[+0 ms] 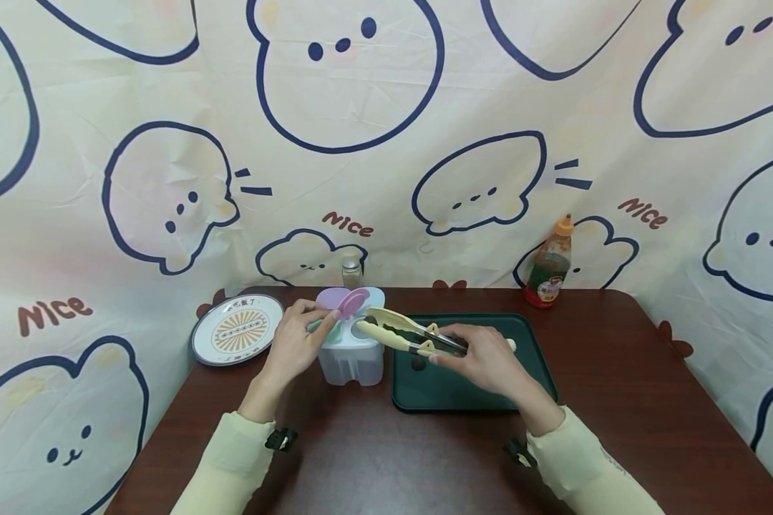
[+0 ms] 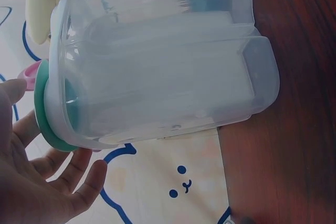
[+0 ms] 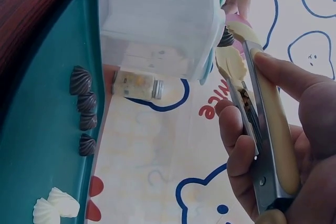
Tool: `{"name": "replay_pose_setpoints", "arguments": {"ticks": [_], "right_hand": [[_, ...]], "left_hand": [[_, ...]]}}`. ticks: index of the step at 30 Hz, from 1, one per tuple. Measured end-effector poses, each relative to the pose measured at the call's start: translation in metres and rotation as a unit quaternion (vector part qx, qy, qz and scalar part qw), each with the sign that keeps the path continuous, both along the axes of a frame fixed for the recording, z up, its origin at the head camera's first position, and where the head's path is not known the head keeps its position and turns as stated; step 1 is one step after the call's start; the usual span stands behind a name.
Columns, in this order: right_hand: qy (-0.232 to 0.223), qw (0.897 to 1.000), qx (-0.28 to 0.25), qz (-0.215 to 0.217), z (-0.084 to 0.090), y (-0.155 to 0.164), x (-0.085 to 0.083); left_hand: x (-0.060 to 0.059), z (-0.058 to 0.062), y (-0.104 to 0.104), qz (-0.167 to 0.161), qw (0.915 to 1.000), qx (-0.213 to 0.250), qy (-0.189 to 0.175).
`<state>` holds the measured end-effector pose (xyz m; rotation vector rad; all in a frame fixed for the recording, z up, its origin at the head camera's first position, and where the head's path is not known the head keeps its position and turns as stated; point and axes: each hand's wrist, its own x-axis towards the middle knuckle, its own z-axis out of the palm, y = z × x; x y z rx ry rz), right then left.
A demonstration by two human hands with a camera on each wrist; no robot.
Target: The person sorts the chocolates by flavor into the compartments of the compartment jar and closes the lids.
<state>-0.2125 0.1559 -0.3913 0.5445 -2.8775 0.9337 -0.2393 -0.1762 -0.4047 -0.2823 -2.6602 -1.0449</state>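
Note:
A translucent box [image 1: 353, 361] with several colored round lids stands near the middle of the table. My left hand [image 1: 298, 337] reaches over its left side, thumb and finger pinching a small pink lid [image 1: 354, 302] that is tilted up. Below that thumb, other fingers lie around the edge of a green lid [image 2: 46, 109]. From the right, my right hand [image 1: 489, 360] grips cream-and-metal tongs [image 1: 386, 337]. Their tips hold a dark swirled piece [image 3: 227, 38] right at the box's top opening.
A green tray [image 1: 477, 402] right of the box carries several dark swirled pieces [image 3: 81, 81] and white ones [image 3: 64, 203]. A patterned plate [image 1: 215, 349] lies left. Behind stand a small glass shaker [image 1: 351, 273] and, farther right, an orange-capped sauce bottle [image 1: 547, 268].

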Motion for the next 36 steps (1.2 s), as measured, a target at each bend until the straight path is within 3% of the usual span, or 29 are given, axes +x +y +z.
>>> {"name": "replay_pose_setpoints", "arguments": {"ticks": [16, 28, 36], "right_hand": [[-0.006, 1.0, 0.004, -0.004, 0.001, 0.002, -0.001], [-0.026, 0.999, -0.012, -0.032, 0.0, 0.03, -0.011], [-0.021, 0.997, 0.02, -0.07, -0.013, 0.043, -0.023]], "left_hand": [[-0.002, -0.002, 0.001, 0.005, 0.9998, -0.007, 0.019], [-0.001, -0.002, 0.001, 0.004, 0.9997, -0.005, 0.024], [-0.001, 0.0, 0.001, 0.002, 0.9998, -0.005, 0.021]]}}
